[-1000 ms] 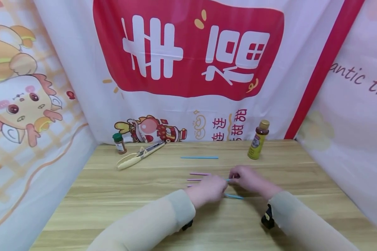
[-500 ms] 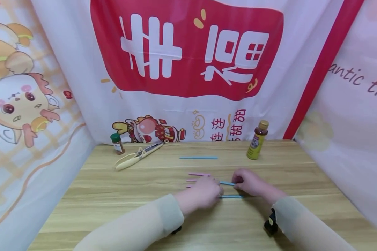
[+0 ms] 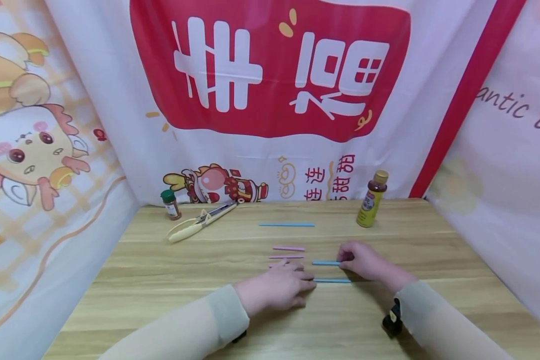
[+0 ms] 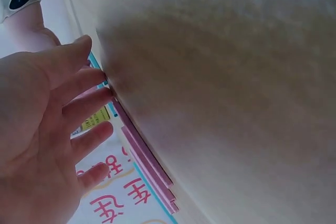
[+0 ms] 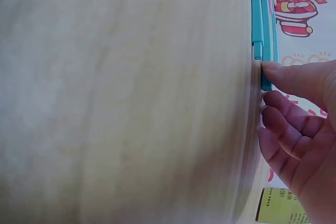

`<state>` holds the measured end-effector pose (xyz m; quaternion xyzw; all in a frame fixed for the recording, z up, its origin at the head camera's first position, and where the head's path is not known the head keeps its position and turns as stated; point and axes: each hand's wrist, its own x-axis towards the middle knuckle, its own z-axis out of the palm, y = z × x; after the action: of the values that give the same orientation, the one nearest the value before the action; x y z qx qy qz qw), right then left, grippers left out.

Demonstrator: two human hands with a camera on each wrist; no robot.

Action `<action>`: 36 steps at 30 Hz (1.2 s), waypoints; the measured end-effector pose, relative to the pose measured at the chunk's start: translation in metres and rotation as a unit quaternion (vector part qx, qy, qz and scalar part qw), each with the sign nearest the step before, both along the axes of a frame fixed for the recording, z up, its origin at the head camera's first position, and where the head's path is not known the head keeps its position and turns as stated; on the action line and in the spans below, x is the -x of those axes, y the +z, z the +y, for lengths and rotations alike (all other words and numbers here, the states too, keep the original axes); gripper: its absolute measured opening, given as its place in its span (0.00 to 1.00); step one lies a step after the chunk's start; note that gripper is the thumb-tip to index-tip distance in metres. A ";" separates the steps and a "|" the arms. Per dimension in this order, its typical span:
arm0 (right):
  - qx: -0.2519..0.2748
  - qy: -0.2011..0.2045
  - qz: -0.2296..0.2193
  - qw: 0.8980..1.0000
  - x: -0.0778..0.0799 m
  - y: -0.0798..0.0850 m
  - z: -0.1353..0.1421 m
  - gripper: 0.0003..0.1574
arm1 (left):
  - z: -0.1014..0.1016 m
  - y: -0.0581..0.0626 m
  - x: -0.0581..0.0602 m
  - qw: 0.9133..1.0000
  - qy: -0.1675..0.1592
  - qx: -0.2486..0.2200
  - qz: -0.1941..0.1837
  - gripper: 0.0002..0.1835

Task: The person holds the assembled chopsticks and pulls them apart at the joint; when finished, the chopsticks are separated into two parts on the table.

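My right hand [image 3: 364,261] pinches the right end of a slim blue plastic stick [image 3: 326,263], which lies level on the table. In the right wrist view, the thumb sits on that stick's end [image 5: 266,40], with the other fingers bent beside it. A second blue stick [image 3: 334,281], with a stepped end [image 5: 256,19], lies parallel and nearer to me. My left hand [image 3: 276,287] is spread low over the table, fingertips at the nearer stick's left end. Beyond it lie pink-purple sticks [image 3: 289,248], one partly hidden by the fingers. Between left thumb and fingers nothing is held.
A longer blue stick [image 3: 287,225] lies farther back. Cream-tipped tongs [image 3: 202,222] and a green-capped spice jar [image 3: 171,205] are at the back left. A yellow-labelled bottle [image 3: 371,200] stands at the back right of the wooden table [image 3: 162,300], before a printed cloth.
My left hand has drawn back left and spread its fingers, uncovering more of the purple and blue sticks. The right hand has moved slightly right and nearer with the blue stick.
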<state>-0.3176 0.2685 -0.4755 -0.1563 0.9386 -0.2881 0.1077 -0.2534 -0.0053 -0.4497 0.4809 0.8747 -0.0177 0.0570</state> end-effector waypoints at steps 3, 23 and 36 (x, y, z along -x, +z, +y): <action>0.004 0.002 -0.001 1.000 -0.001 -0.002 0.002 0.10 | 0.001 0.000 0.000 1.000 0.001 -0.004 -0.002 0.28; 0.029 -0.001 -0.021 0.999 -0.004 0.001 0.001 0.09 | 0.005 -0.001 0.002 1.000 -0.002 -0.006 0.015 0.27; 0.048 -0.001 0.058 0.997 0.037 0.045 -0.004 0.08 | -0.021 0.018 0.063 0.966 0.164 -0.188 -0.071 0.18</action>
<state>-0.3551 0.2644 -0.4305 -0.1769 0.9286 -0.3231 0.0456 -0.3163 -0.0266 -0.4319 0.3331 0.9228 0.1913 0.0297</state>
